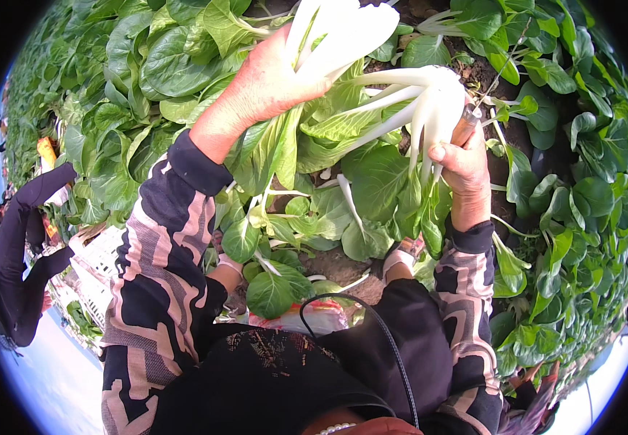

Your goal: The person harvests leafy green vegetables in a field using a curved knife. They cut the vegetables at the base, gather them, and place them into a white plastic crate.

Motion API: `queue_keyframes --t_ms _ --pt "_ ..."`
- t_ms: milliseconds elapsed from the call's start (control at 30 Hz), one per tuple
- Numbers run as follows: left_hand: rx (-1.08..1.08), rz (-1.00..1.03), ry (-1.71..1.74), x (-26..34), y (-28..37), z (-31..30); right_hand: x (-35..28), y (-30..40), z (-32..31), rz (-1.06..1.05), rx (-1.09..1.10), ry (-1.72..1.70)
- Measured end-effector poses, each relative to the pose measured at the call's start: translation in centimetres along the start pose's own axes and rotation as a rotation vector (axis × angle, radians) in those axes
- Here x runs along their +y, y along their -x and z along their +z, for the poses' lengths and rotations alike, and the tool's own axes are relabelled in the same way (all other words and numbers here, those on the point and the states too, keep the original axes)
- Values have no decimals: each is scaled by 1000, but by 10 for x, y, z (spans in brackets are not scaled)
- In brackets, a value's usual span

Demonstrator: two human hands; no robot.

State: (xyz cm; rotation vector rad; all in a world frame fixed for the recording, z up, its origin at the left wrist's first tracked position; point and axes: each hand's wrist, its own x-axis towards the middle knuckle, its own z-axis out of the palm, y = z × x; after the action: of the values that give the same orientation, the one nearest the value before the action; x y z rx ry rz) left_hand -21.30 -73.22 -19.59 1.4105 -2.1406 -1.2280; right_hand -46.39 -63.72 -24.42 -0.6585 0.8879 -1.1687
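My left hand is closed around a head of bok choy, its white stalks pointing up and its leaves hanging below the wrist. On the right, my right hand grips the wooden handle of a knife, whose thin blade extends up and to the right. The thumb of that hand presses on a second bok choy, which is turned with its white base upward and its leaves drooping. Some fingers of the right hand are hidden behind this plant and the handle.
Dense rows of leafy greens grow on both sides. Loose leaves lie on the soil around my feet, near a red-and-white bag. White plastic crates stand at the left beside a person in dark clothing. Another person is partly visible at lower right.
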Motion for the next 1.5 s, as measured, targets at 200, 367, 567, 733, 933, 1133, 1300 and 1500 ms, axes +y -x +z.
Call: queue_keyframes --t_ms 200,367,567,733,933,1133,1300,1500 --pt "-69 -114 867 -2 14 92 -24 10 12 -41 102 270" --pt "65 -40 940 9 37 100 -20 23 29 -87 185 322" --pt "11 9 670 29 67 41 -49 41 17 -50 95 80" --pt "102 126 439 39 91 -44 -91 70 14 -196 9 -88" --pt "73 192 581 62 128 -97 -141 90 60 -215 -66 -56" --pt "212 261 492 93 164 -90 -159 94 163 -145 -340 102" --pt "143 254 876 110 197 -71 -140 100 236 -147 -303 200" --pt "157 317 987 102 229 -77 -111 104 269 -225 -165 266"
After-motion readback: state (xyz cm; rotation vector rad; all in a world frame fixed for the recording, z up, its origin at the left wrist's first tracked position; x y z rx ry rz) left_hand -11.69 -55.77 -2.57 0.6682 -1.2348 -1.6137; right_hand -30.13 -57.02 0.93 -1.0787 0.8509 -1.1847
